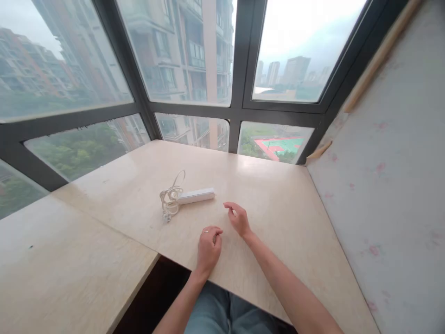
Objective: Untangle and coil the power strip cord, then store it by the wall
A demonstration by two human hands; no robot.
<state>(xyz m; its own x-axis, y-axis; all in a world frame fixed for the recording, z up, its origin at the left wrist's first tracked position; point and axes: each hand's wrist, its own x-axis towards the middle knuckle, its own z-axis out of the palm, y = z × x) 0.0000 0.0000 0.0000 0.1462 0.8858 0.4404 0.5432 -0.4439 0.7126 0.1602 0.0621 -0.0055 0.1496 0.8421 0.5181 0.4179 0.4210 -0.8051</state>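
**Both hands idle, strip untouched**

Strip (196, 196), white, lying flat on the pale counter (278, 208), out beyond the hands and a little to the left. Cord (170, 198) bunched in loose loops at its left end, one loop standing up and away on the far side. Plug (167, 217) at the near side of the bunch.

Right hand (238, 218): closest to the strip, fingertips pointing toward its right end, bare counter between. Fingers half bent, thumb apart from them, nothing held. Left hand (209, 246): nearer the front edge, a ring (206, 231) on one finger. Fingers loosely curled, thumb slightly off the index finger; no object shows in it. The hands sit near each other, not touching. Whether either one rests its weight on the counter, cannot tell.

Step, as I judge it: a pause with no contact made, neither strip nor cord in anyone's grasp. To handle the strip, the right hand would need a short forward reach and wider fingers; the left would have to pass out toward the loops. Loose cord could snag or trail if the strip were lifted alone, so a second hand on the bunch seems sensible.
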